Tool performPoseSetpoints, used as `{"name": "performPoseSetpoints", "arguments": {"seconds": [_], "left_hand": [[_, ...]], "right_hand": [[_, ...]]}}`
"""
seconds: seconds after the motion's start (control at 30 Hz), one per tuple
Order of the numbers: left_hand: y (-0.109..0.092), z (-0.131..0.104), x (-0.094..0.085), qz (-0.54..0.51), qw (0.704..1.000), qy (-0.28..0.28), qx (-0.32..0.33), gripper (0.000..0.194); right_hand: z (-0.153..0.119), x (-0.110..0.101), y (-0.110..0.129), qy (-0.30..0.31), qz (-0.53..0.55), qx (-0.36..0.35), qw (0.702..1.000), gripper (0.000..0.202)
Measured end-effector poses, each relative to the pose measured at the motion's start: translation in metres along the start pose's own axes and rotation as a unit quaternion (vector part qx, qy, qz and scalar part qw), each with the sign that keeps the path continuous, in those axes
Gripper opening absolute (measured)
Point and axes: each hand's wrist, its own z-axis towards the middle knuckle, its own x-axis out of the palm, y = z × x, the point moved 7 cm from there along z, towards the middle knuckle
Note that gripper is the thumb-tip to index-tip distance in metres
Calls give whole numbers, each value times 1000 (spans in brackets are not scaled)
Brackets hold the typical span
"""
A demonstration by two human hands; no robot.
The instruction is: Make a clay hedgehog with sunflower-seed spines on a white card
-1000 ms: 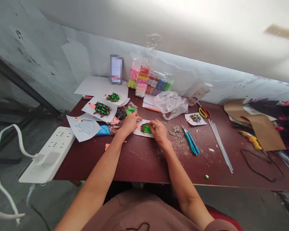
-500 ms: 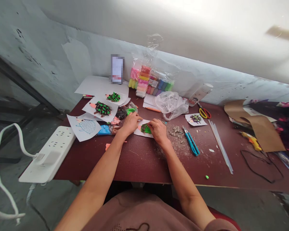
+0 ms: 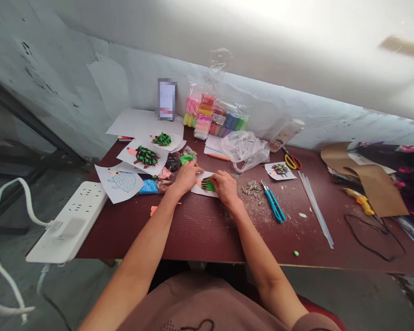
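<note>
A small white paper card (image 3: pixel 196 189) lies on the table in front of me. On it is a hedgehog figure (image 3: pixel 206 184) with a pink face and a green clay body stuck with striped seeds. My left hand (image 3: pixel 188 177) holds the card at its upper left edge, fingers bent over it. At the green clay's right side, my right hand (image 3: pixel 226 186) has thumb and fingers pinched together; what is between them is hidden. A loose heap of sunflower seeds (image 3: pixel 251 189) sits just right of that hand.
Blue-handled tweezers (image 3: pixel 275 207), scissors (image 3: pixel 292 161) and clear glue sticks (image 3: pixel 315 209) lie to the right, with a yellow glue gun (image 3: pixel 362 201) beyond. Other hedgehog cards (image 3: pixel 120 181) are at the left. Behind stand bagged coloured clay (image 3: pixel 205 117) and a plastic bag (image 3: pixel 244 149).
</note>
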Motion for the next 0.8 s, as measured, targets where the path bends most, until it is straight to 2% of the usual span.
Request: {"name": "performPoseSetpoints", "arguments": {"seconds": [0.3, 0.57, 0.67, 0.8], "left_hand": [[-4, -1, -4, 5, 1000, 4, -9, 38], [-3, -1, -3, 7, 1000, 4, -3, 38], [-2, 0, -2, -1, 1000, 2, 3, 37], [0, 0, -1, -2, 1000, 8, 1, 37]], "right_hand": [[-2, 0, -12, -4, 58, 67, 996, 16], [-4, -4, -17, -22, 76, 65, 995, 17], [-8, -13, -33, -55, 78, 94, 991, 21], [-23, -28, -73, -68, 34, 207, 975, 24]]}}
